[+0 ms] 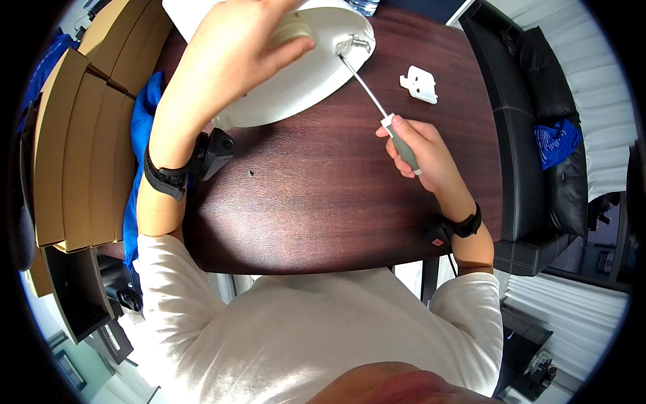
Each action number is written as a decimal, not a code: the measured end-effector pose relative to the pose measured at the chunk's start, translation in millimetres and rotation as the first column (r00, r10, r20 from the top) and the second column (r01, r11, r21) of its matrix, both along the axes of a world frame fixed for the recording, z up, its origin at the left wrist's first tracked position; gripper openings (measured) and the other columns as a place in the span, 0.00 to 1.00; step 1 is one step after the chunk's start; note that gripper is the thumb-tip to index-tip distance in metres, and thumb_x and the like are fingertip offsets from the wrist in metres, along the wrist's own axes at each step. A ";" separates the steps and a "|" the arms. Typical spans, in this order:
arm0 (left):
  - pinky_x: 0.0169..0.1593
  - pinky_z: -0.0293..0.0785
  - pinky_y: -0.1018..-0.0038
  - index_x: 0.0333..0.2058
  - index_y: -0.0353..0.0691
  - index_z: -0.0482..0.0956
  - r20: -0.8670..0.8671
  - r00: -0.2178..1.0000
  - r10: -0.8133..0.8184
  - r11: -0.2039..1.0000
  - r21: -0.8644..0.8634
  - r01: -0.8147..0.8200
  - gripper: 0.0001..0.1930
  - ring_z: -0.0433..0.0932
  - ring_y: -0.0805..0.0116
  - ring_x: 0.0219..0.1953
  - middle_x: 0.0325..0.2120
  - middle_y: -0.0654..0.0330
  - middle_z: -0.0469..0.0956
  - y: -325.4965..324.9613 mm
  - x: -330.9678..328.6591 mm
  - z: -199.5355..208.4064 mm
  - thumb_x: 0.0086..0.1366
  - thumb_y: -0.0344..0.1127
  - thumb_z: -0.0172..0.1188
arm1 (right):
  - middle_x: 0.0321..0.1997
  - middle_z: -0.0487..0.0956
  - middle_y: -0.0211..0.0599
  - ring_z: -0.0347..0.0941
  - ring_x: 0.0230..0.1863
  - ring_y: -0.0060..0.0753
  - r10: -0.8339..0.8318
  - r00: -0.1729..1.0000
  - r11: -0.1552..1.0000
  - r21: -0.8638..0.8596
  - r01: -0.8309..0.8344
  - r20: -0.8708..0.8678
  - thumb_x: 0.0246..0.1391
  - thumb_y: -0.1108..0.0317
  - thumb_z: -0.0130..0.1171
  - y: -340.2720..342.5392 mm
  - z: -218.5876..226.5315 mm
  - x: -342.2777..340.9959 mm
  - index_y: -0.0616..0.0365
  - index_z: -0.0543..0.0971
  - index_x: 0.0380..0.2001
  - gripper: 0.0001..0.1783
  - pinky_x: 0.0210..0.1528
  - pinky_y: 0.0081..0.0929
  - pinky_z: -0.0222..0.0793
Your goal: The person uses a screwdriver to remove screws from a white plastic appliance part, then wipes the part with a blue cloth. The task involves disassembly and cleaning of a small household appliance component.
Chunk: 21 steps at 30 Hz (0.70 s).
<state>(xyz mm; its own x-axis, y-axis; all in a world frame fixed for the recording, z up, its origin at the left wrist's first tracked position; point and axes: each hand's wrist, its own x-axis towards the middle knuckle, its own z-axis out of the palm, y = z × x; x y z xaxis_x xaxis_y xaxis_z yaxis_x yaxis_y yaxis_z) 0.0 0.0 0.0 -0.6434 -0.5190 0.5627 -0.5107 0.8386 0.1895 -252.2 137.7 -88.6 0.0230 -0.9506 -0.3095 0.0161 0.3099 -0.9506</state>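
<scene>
My right hand [424, 151] is closed around a screwdriver [404, 146] with a grey-and-white handle. Its long metal shaft runs up and left, and the tip reaches a small metal bracket [351, 46] inside the rim of a large, rounded white plastic shell [306, 84]. My left hand [252, 40] holds the shell at the far side, thumb stretched across its hollow; the other fingers are partly cut off by the upper edge. A pale rounded part [294, 28] shows beside that thumb. Right of the shell, a small white plastic cover [422, 85] with holes lies on the table.
On the dark wooden table [323, 195] lies a tiny dark screw-like piece [251, 173]. Cardboard boxes [81, 148] and a blue cloth [142, 128] line the left edge. A clear, bluish object [364, 6] stands at the back. A black sofa [515, 135] is to the right.
</scene>
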 end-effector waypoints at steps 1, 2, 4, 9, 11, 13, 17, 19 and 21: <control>0.46 0.75 0.65 0.54 0.39 0.74 -0.003 1.000 -0.012 1.000 -0.020 0.012 0.26 0.80 0.50 0.44 0.44 0.48 0.79 -1.2 -0.1 -0.9 0.58 0.39 0.67 | 0.19 0.71 0.28 0.60 0.12 0.12 0.001 1.000 1.000 0.003 -0.001 -0.003 0.67 0.52 0.48 0.1 0.5 -0.4 0.66 0.78 0.38 0.24 0.11 0.14 0.52; 0.45 0.76 0.65 0.54 0.39 0.74 -0.006 1.000 -0.024 0.999 -0.040 0.023 0.26 0.80 0.49 0.43 0.44 0.48 0.79 -1.6 0.0 -1.4 0.58 0.39 0.67 | 0.19 0.71 0.28 0.59 0.12 0.12 0.003 1.000 1.000 0.006 -0.003 -0.006 0.67 0.52 0.48 0.0 0.7 -0.6 0.66 0.78 0.38 0.24 0.11 0.14 0.52; 0.45 0.76 0.65 0.54 0.39 0.74 -0.014 1.000 -0.026 0.998 -0.050 0.026 0.26 0.80 0.49 0.43 0.44 0.48 0.79 -1.4 -1.3 -3.6 0.58 0.39 0.67 | 0.19 0.71 0.28 0.59 0.12 0.12 -0.005 1.000 1.000 0.010 0.005 -0.017 0.67 0.52 0.48 2.2 1.2 -1.8 0.66 0.77 0.38 0.24 0.11 0.14 0.52; 0.44 0.76 0.65 0.54 0.39 0.74 -0.016 1.000 -0.013 1.000 -0.013 0.013 0.26 0.80 0.50 0.42 0.43 0.48 0.79 0.7 -1.1 -2.5 0.58 0.39 0.67 | 0.19 0.71 0.28 0.59 0.12 0.12 -0.005 1.000 1.000 0.000 0.005 -0.027 0.67 0.52 0.48 2.9 0.7 -1.7 0.66 0.77 0.37 0.24 0.11 0.14 0.51; 0.44 0.76 0.65 0.54 0.40 0.74 -0.016 1.000 -0.017 1.000 -0.008 0.016 0.26 0.80 0.50 0.42 0.43 0.48 0.79 0.0 -1.9 -3.1 0.58 0.39 0.67 | 0.19 0.71 0.28 0.59 0.12 0.12 -0.008 1.000 1.000 -0.004 0.008 -0.030 0.67 0.52 0.49 3.5 2.3 -1.4 0.66 0.78 0.37 0.23 0.11 0.14 0.51; 0.44 0.76 0.65 0.54 0.40 0.74 -0.018 1.000 -0.020 0.999 -0.028 0.020 0.26 0.81 0.50 0.42 0.43 0.48 0.80 -1.0 -1.0 -3.8 0.58 0.39 0.67 | 0.19 0.71 0.28 0.59 0.12 0.12 -0.016 0.999 1.000 -0.012 0.016 -0.034 0.67 0.52 0.49 3.2 -0.2 -2.2 0.66 0.78 0.37 0.23 0.11 0.14 0.51; 0.43 0.76 0.65 0.54 0.40 0.74 -0.017 1.000 -0.011 1.000 -0.021 0.011 0.26 0.81 0.50 0.41 0.42 0.49 0.80 -0.2 -1.9 -3.0 0.58 0.39 0.67 | 0.19 0.71 0.28 0.59 0.11 0.12 -0.020 0.999 1.000 -0.013 0.019 -0.049 0.67 0.52 0.49 2.1 -0.4 -1.4 0.66 0.77 0.37 0.24 0.11 0.14 0.51; 0.43 0.77 0.65 0.54 0.40 0.74 -0.007 1.000 0.016 0.999 0.029 -0.016 0.26 0.81 0.51 0.40 0.42 0.49 0.80 2.6 -2.8 -1.9 0.58 0.39 0.67 | 0.19 0.71 0.28 0.59 0.11 0.12 -0.018 0.999 1.000 -0.019 0.017 -0.049 0.67 0.52 0.49 2.6 -0.9 -1.6 0.66 0.77 0.37 0.24 0.11 0.14 0.51; 0.42 0.77 0.65 0.54 0.40 0.74 -0.013 1.000 0.009 1.000 0.024 -0.009 0.26 0.81 0.52 0.40 0.42 0.49 0.80 2.0 -2.5 -2.3 0.58 0.39 0.67 | 0.19 0.71 0.27 0.59 0.11 0.11 -0.019 0.999 1.000 -0.022 0.018 -0.048 0.67 0.52 0.49 2.8 -1.1 -1.4 0.66 0.77 0.37 0.24 0.11 0.14 0.52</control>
